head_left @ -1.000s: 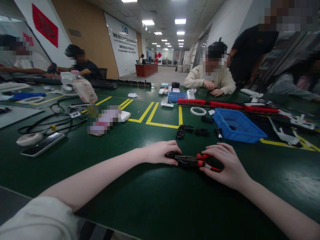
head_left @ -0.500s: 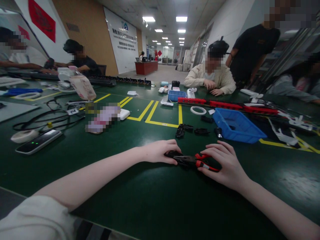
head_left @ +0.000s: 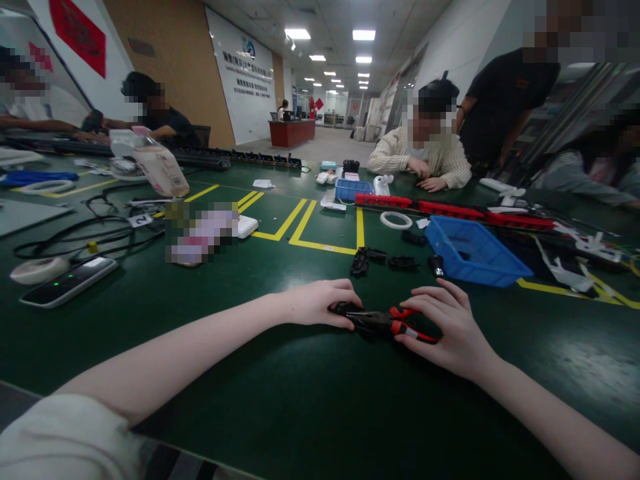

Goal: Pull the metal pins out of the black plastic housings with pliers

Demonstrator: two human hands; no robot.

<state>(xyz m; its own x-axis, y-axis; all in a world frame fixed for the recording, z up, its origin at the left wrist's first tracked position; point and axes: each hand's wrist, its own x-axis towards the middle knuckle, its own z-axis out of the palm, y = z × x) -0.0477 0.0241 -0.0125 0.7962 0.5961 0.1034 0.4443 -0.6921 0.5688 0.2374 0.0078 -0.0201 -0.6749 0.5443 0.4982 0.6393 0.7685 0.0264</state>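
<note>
My left hand [head_left: 325,303] is closed around a small black part [head_left: 345,309], whose exact kind I cannot make out. Red-handled needle-nose pliers [head_left: 413,327] are in my right hand [head_left: 447,327], thumb on the lower handle and fingers at the upper one. The handles stand somewhat apart. The pliers' jaws point left and lie over the black part beside my left fingertips; whether they grip it is unclear. Beyond my hands, several black plastic pieces [head_left: 359,261] lie on the green table [head_left: 280,407].
A blue bin [head_left: 480,257] stands at the right, with a small black cylinder [head_left: 436,265] beside it. Behind are a white ring [head_left: 395,220] and a long red strip [head_left: 450,213]. Cables, a tape roll [head_left: 40,270] and a bottle [head_left: 160,167] are left. A person sits across the table.
My hands, the pliers and the black part stay almost in place. The view has turned very slightly, so items at the left appear a little farther left.
</note>
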